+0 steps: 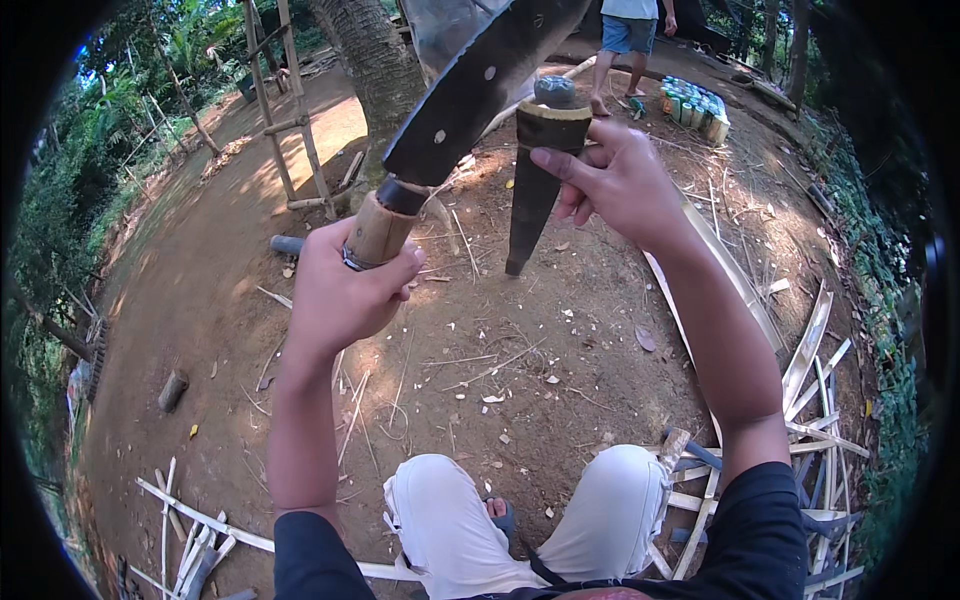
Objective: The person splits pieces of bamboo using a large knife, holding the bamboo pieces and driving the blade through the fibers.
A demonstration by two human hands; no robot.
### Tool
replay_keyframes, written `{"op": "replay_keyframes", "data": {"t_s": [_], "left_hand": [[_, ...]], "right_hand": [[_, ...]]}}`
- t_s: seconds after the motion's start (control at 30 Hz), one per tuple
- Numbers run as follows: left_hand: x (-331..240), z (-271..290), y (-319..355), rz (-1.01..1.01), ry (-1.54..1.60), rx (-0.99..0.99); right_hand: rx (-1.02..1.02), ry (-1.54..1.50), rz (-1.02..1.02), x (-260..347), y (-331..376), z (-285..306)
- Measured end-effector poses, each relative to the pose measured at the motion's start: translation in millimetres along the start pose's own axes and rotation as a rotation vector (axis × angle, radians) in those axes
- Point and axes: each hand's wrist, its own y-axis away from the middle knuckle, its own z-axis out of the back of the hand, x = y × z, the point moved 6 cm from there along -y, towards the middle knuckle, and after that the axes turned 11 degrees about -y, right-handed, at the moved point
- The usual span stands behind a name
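My left hand (pixel 345 290) is closed round the wooden handle of a broad machete (pixel 480 75). Its dark blade, marked with pale round spots, slants up and to the right past the top edge. To the right, my right hand (pixel 625 185) pinches a dark tapered piece (pixel 540 190), thumb on its face and the other fingers partly hidden. This piece has a pale rim at the top and narrows to a blunt lower end. A grey-blue rounded thing shows just above the rim; whether it belongs to the piece I cannot tell. The blade and the tapered piece are apart.
Split pale strips (pixel 820 440) lie heaped at the lower right, with more strips (pixel 200 545) at the lower left. A tree trunk (pixel 370 80) and a pole frame (pixel 290 130) stand ahead. Beyond, another person (pixel 625 40) stands near a pack of containers (pixel 695 108).
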Motion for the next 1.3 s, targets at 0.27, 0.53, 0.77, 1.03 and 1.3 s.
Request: {"op": "replay_keyframes", "data": {"t_s": [0.27,0.53,0.77,1.03,1.3], "left_hand": [[-69.9,59.7,-50.4,0.007,0.156,-0.001],[-133.2,84.7,-72.7,-0.016,0.207,0.135],[-115.5,73.9,-64.6,0.057,0.084,0.187],[-132.6,76.9,-44.2,0.007,0.067,0.219],[-130.6,74.0,-38.7,-0.017,0.073,0.203]], "right_hand": [[-0.186,0.338,0.288,88.5,-32.4,-5.5],[-0.31,0.342,0.111,99.8,-55.2,15.1],[-0.261,0.24,0.134,95.1,-48.8,3.0],[-0.236,0.206,0.121,98.7,-36.0,1.4],[-0.201,0.225,0.14,98.0,-28.3,-0.1]]}}
